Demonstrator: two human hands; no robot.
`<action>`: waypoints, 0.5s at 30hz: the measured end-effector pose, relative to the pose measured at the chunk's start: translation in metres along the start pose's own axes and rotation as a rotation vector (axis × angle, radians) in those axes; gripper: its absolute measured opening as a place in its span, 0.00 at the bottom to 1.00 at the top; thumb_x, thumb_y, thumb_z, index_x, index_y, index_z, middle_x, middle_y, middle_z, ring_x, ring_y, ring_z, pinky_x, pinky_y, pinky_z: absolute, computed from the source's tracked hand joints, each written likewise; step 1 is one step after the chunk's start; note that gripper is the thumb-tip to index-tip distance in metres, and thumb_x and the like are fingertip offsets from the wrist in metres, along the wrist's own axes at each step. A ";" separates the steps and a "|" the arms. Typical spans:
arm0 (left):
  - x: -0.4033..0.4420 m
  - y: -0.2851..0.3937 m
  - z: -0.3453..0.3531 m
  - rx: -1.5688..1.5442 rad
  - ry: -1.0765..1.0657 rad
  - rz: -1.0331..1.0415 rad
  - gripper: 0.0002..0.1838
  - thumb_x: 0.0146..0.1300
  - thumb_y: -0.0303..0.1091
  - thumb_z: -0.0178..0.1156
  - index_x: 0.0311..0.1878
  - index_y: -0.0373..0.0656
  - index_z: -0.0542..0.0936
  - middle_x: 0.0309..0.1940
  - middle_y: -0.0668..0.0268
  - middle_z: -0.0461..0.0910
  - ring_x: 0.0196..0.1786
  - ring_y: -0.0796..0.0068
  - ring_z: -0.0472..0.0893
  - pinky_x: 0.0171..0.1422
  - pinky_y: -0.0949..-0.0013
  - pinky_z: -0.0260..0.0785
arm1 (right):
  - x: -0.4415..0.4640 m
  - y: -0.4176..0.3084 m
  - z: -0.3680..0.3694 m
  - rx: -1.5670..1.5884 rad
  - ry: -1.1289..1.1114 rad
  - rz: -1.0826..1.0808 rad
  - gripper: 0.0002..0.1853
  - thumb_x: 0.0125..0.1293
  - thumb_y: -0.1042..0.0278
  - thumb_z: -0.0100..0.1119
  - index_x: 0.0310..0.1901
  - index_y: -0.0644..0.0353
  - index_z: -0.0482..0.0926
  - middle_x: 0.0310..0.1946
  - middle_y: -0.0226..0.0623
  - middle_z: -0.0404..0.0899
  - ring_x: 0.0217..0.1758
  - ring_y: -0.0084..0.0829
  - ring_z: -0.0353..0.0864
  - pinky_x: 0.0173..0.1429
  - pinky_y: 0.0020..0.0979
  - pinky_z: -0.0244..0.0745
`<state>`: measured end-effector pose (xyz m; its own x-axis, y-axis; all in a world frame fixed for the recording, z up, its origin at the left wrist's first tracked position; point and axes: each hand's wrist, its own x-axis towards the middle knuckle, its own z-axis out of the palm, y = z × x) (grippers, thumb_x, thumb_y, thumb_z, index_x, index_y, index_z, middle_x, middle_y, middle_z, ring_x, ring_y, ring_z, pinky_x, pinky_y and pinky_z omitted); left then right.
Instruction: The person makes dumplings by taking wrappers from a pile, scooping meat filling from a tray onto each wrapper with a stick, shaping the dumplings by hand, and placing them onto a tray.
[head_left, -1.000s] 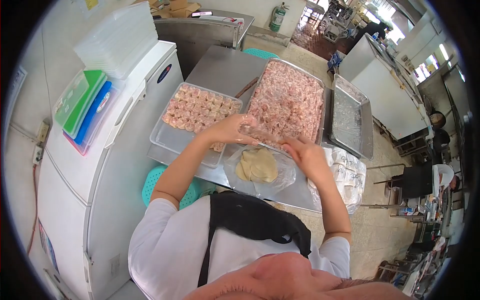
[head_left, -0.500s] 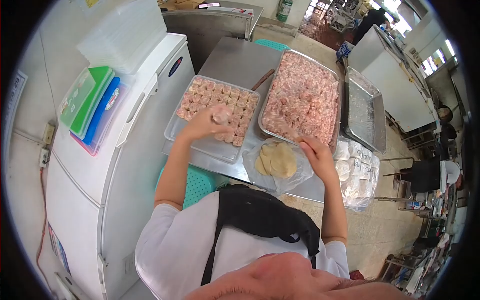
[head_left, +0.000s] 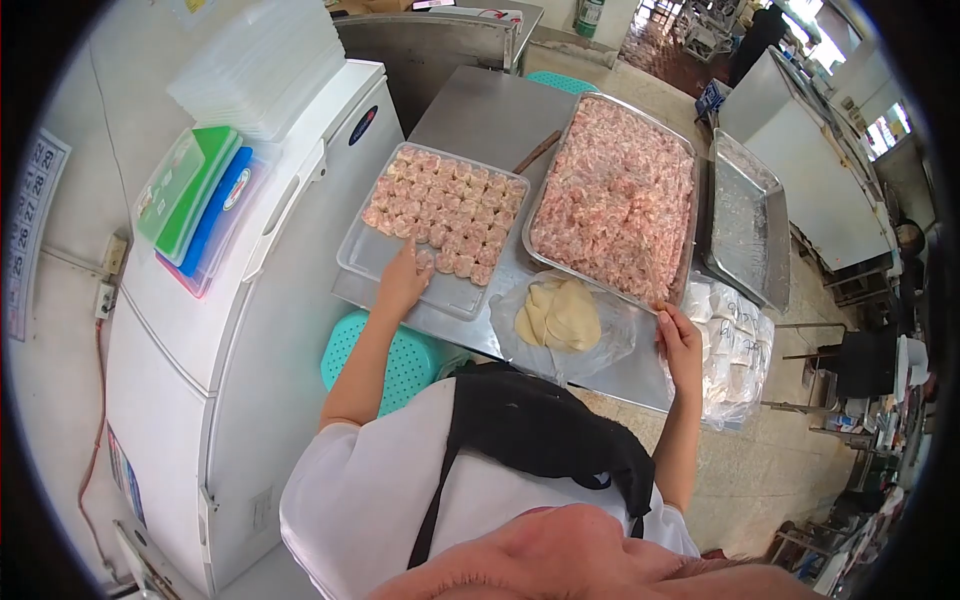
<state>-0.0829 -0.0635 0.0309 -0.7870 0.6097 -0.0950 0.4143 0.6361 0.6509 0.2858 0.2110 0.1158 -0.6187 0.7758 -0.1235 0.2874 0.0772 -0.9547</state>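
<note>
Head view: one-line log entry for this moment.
left hand: at a dumpling over tray | right hand: by meat's near corner | dough wrappers: on plastic, between hands

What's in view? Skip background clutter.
table: one, grey, centre
clear tray: one, translucent, table's left side
dumplings: many, pinkish, in clear tray
filling: one mass, pink, right of dumplings
metal trays: two, silver, beneath and beside filling
wrapper pile: one, yellowish, on clear plastic
packs: several, white, table's right end
stools: two, teal, beside table
cabinet: one, white, left
lids: several, green/blue, on cabinet
container stack: one, clear, on cabinet
left hand: one, bare, by dumplings
right hand: one, bare, by filling
</note>
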 end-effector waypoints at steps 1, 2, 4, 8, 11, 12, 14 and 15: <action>0.004 -0.004 0.009 0.041 0.012 0.000 0.42 0.58 0.33 0.63 0.74 0.45 0.55 0.54 0.45 0.77 0.53 0.42 0.78 0.57 0.52 0.71 | 0.000 0.000 -0.002 0.003 -0.006 0.005 0.16 0.72 0.61 0.56 0.55 0.61 0.80 0.22 0.21 0.70 0.17 0.10 0.61 0.21 0.15 0.55; 0.009 -0.008 0.017 0.083 0.024 0.001 0.43 0.59 0.32 0.62 0.75 0.46 0.53 0.53 0.45 0.77 0.52 0.42 0.78 0.57 0.52 0.71 | 0.001 0.001 -0.005 0.006 -0.013 0.010 0.16 0.72 0.61 0.57 0.55 0.62 0.80 0.22 0.21 0.70 0.18 0.09 0.60 0.21 0.15 0.55; 0.018 -0.010 0.026 0.068 0.069 0.066 0.43 0.58 0.31 0.62 0.75 0.47 0.53 0.55 0.44 0.76 0.52 0.41 0.78 0.57 0.52 0.71 | 0.003 0.006 -0.014 0.001 -0.041 0.007 0.16 0.71 0.62 0.57 0.55 0.62 0.80 0.23 0.20 0.70 0.20 0.11 0.63 0.23 0.18 0.58; 0.031 -0.019 0.039 0.168 0.214 0.284 0.45 0.54 0.27 0.62 0.75 0.48 0.53 0.61 0.42 0.71 0.55 0.41 0.77 0.59 0.52 0.70 | 0.010 0.025 -0.031 -0.218 -0.077 -0.119 0.18 0.72 0.61 0.55 0.56 0.65 0.79 0.26 0.26 0.76 0.27 0.23 0.74 0.31 0.29 0.70; 0.031 -0.028 0.035 0.089 0.123 0.358 0.46 0.53 0.27 0.63 0.75 0.47 0.54 0.66 0.42 0.66 0.60 0.42 0.74 0.64 0.54 0.68 | 0.018 0.025 -0.055 -0.418 -0.092 -0.088 0.17 0.71 0.59 0.55 0.52 0.61 0.80 0.28 0.36 0.79 0.33 0.37 0.81 0.37 0.39 0.73; 0.023 -0.009 0.022 0.040 -0.003 0.214 0.46 0.52 0.28 0.65 0.75 0.48 0.55 0.66 0.43 0.66 0.62 0.44 0.72 0.65 0.55 0.67 | 0.022 0.022 -0.067 -0.418 -0.065 -0.078 0.17 0.71 0.59 0.55 0.52 0.61 0.80 0.28 0.36 0.79 0.33 0.37 0.81 0.37 0.39 0.73; 0.006 0.015 0.011 -0.004 -0.141 0.086 0.45 0.52 0.29 0.66 0.74 0.48 0.57 0.66 0.44 0.66 0.64 0.45 0.71 0.67 0.56 0.66 | 0.032 0.014 -0.090 -1.007 -0.026 -0.336 0.14 0.69 0.57 0.56 0.46 0.57 0.82 0.29 0.43 0.78 0.35 0.45 0.81 0.38 0.43 0.75; 0.001 0.016 0.014 0.219 -0.049 0.118 0.42 0.53 0.31 0.66 0.73 0.48 0.60 0.66 0.44 0.67 0.63 0.46 0.72 0.66 0.56 0.66 | 0.038 0.012 -0.099 -1.080 0.022 -0.369 0.11 0.66 0.56 0.57 0.37 0.54 0.83 0.28 0.40 0.77 0.35 0.47 0.80 0.38 0.45 0.75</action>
<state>-0.0710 -0.0462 0.0309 -0.7063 0.7046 -0.0684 0.5952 0.6434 0.4814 0.3387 0.3033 0.1266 -0.7860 0.6042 0.1312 0.5763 0.7928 -0.1983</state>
